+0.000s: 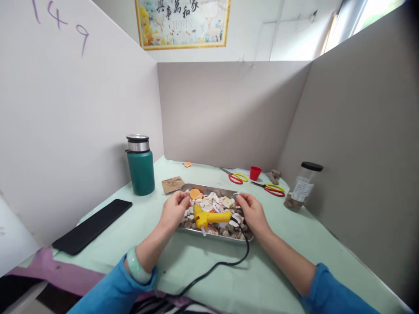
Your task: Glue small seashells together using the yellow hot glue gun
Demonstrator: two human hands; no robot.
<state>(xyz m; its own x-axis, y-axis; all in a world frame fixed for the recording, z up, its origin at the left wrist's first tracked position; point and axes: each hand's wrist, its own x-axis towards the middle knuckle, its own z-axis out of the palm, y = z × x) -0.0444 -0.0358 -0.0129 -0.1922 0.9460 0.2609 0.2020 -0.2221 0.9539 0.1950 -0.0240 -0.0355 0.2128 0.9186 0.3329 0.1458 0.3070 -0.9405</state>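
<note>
A metal tray (214, 235) full of seashells (218, 205) sits in front of me. Across the shells lies a yellow glue gun (212, 217), its clear glue stick poking out and its black cord trailing over the tray's edge toward me. My left hand (174, 210) is over the tray's left end, thumb and fingers pinched together; what is between them is too small to name. Over the right end, my right hand (254, 213) is pinched too, with a small pale bit at its fingertips that I cannot identify. An orange disc (195, 194) rests among the shells near my left fingers.
A green bottle (141, 172) and black flat case (93, 226) stand and lie left. Behind the tray are a brown card (172, 185), scissors (237, 177), more scissors (273, 189) and a red cup (255, 173). A jar (301, 187) leans right. Grey panels (225, 113) enclose the table.
</note>
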